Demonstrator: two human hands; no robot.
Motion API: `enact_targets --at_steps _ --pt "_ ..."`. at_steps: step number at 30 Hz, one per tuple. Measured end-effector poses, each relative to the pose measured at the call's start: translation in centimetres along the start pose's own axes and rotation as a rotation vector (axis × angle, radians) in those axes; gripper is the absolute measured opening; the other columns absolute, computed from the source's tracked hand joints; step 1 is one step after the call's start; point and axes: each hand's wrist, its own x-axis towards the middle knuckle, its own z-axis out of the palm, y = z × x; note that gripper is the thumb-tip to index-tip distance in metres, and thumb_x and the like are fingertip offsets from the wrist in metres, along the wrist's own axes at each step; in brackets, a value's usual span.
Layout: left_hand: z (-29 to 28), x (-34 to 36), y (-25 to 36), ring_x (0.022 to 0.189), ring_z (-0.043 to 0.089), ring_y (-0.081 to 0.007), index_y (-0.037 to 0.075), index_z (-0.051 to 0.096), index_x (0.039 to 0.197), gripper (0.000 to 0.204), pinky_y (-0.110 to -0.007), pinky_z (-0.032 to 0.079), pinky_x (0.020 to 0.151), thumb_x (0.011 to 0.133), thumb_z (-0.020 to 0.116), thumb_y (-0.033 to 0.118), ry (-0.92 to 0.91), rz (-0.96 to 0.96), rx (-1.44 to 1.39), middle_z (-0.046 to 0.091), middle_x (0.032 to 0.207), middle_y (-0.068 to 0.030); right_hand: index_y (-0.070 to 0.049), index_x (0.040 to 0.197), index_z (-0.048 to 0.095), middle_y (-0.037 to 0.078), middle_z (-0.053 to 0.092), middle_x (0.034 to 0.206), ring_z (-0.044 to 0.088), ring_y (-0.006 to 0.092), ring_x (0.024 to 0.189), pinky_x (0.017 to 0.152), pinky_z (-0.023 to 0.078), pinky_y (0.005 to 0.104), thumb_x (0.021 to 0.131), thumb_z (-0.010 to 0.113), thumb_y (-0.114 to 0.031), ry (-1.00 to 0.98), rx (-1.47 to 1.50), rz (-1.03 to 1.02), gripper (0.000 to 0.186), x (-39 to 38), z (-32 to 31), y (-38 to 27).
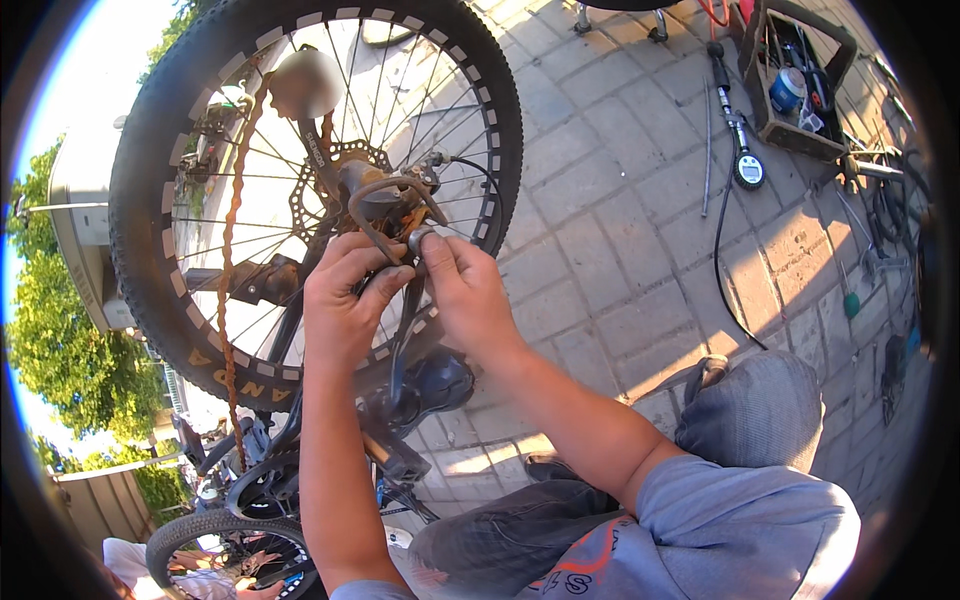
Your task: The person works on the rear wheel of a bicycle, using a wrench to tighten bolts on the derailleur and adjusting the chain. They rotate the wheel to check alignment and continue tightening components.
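Observation:
A fat-tyred bicycle wheel [505, 120] with a disc rotor [305, 195] stands before me. Close to its hub, my left hand [350, 290] is closed, with thumb and fingertips pinching a bent brown cable [365, 215] that loops over the hub area. My right hand [468, 290] is closed beside it, its thumb and fingers on a small round grey metal piece [418, 240]; its exact kind is unclear. The fingertips of both hands nearly meet. A rusty chain [232, 230] hangs across the wheel's left side. Below my hands runs the dark frame [430, 385].
A tool tray [800, 140] stands at the upper right on the paving. Near it lie a digital pressure gauge [748, 170] with a black hose, a thin rod [706, 150] and a green-handled tool [851, 304]. At lower left are another bicycle wheel [190, 530] and a person's hands [262, 590].

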Motion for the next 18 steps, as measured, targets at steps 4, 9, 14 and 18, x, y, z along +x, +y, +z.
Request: enact_targets --at_steps 4,9,14,18 --pt "-0.1 -0.2 0.0 0.084 0.061 -0.0172 -0.003 0.068 0.090 0.019 -0.028 0.049 0.075 0.073 0.075 -0.001 -0.001 -0.015 -0.002 0.065 0.093 -0.0078 -0.002 0.082 0.061 0.021 0.062 0.069 0.062 0.0409 0.071 0.060 0.047 0.0493 0.092 0.056 -0.037 -0.145 -0.638 -0.204 0.036 2.1 -2.6 -2.0" --pt "0.0 -0.2 0.2 0.084 0.060 -0.0163 -0.003 0.068 0.090 0.018 -0.027 0.049 0.074 0.075 0.076 0.000 -0.001 -0.045 -0.017 0.064 0.094 -0.0075 0.000 0.084 0.061 0.018 0.059 0.064 0.059 0.0348 0.062 0.057 0.046 0.0424 0.093 0.058 -0.035 -0.191 -0.636 -0.256 0.037 2.9 -3.2 -2.0" --pt "0.0 -0.1 0.0 0.085 0.061 -0.0166 -0.003 0.068 0.091 0.018 -0.027 0.049 0.075 0.075 0.076 0.001 -0.004 0.001 0.012 0.064 0.095 -0.0080 -0.005 0.085 0.059 0.005 0.048 0.056 0.047 0.0200 0.049 0.049 0.038 0.0348 0.096 0.055 -0.039 -0.158 -0.134 -0.039 0.035 1.9 -1.7 0.3" --pt "0.1 -0.3 -0.2 0.087 0.061 -0.0176 -0.003 0.068 0.091 0.018 -0.028 0.049 0.077 0.074 0.076 0.000 0.007 -0.028 -0.001 0.065 0.095 -0.0084 -0.007 0.080 0.057 0.000 0.045 0.057 0.041 0.0120 0.047 0.045 0.034 0.0291 0.097 0.050 -0.046 -0.258 0.724 0.504 0.044 0.2 -0.2 0.7"
